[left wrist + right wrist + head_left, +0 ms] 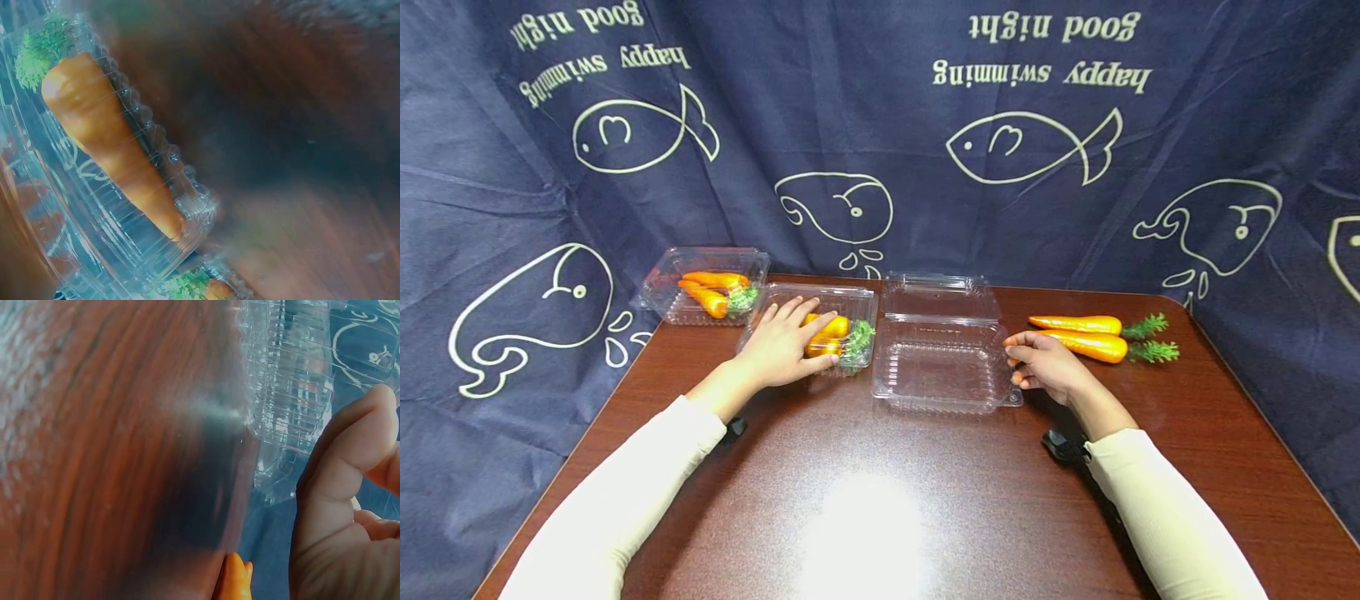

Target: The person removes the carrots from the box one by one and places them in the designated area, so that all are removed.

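In the head view my left hand lies with spread fingers on the lid of a clear plastic clamshell box. Inside that box are orange carrots with green tops; the left wrist view shows one carrot through the ridged wall. To its right stands an empty clear clamshell box, its lid folded back. By this box's right rim is my right hand, fingers loosely bent, with nothing seen in its grasp. Just beyond it, two carrots with leafy tops lie side by side on the table.
Another clear box with carrots in it stands at the back left, beside the box under my left hand. A dark blue curtain with fish drawings hangs behind the brown table. The table's right edge slants down past the loose carrots.
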`<state>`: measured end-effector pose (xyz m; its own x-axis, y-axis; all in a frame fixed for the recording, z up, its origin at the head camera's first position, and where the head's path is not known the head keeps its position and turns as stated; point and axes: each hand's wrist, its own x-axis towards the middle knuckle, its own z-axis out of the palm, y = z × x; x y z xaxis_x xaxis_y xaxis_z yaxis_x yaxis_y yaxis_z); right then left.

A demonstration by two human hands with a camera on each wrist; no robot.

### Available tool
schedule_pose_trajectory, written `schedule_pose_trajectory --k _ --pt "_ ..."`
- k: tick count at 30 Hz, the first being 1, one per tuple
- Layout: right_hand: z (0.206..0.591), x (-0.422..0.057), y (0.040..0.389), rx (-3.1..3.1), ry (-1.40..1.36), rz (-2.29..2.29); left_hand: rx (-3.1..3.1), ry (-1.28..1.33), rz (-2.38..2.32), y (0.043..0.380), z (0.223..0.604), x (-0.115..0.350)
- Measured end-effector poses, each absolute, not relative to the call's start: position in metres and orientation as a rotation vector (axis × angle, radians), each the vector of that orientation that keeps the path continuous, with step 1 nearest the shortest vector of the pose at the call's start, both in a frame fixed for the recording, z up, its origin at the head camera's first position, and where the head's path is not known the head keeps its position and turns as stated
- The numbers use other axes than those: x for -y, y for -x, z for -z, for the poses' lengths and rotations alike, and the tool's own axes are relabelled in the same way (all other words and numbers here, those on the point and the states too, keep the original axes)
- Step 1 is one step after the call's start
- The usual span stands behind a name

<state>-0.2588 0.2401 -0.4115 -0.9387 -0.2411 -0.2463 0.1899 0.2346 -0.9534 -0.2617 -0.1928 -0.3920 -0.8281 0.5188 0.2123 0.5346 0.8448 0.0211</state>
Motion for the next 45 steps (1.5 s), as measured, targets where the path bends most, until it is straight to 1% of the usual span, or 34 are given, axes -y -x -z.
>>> schedule_pose_trajectory --k 18,28,45 --pt "0.415 -0.232 0.264 -2.201 0.062 1.772 2.794 0.84 0.128 0.227 0.393 0.211" --pt "0.417 -0.222 0.267 -2.169 0.058 1.814 2.775 0.836 0.169 0.202 0.399 0.218" --pt "0.416 -0.211 0.271 -2.164 0.067 1.803 2.765 0.813 0.165 0.176 0.4 0.227"
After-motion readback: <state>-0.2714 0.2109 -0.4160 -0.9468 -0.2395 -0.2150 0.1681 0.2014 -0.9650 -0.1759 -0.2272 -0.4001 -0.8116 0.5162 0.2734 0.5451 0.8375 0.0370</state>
